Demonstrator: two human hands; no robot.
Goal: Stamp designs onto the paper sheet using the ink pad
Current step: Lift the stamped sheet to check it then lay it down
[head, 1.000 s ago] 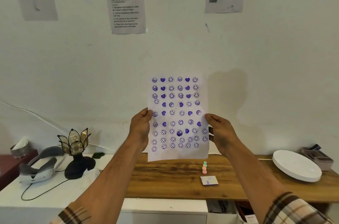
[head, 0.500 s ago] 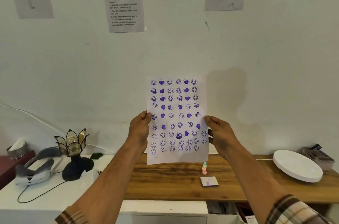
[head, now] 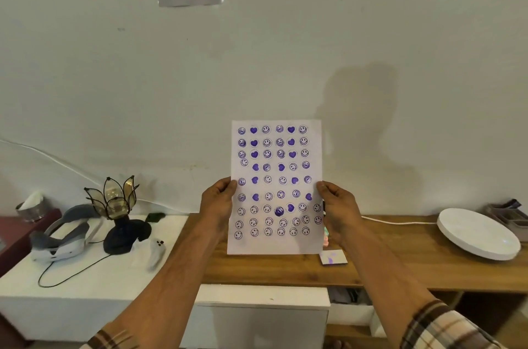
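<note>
Sheets in hand: we count one paper sheet (head: 276, 187), held upright in front of the wall, its bottom edge above the wooden table (head: 385, 263).
Stamped marks: we see purple smiley faces and solid hearts in roughly nine rows of about six; we cannot give an exact total, since some marks sit off the rows.
Hands: two. Our left hand (head: 217, 205) sits at 9 o'clock of the sheet, our right hand (head: 340, 211) at 3 o'clock.
Left fingers: the thumb lies on the front of the sheet's left edge and the other fingers curl behind it, pinching the paper.
Right fingers: closed on the right edge the same way, thumb in front, fingers behind.
Ink pad: one small square ink pad (head: 333, 257) lies flat on the table, at 5 o'clock of the sheet's lower corner, smeared with purple.
Stamps: a small pastel stack of stamps (head: 326, 236) stands just beside the pad, mostly hidden by the sheet and right hand; we cannot count them.
Containers: one grey tray (head: 507, 213) at the far right holds something dark that we cannot identify.
Other items: one white round disc (head: 480, 233) on the table.
</note>
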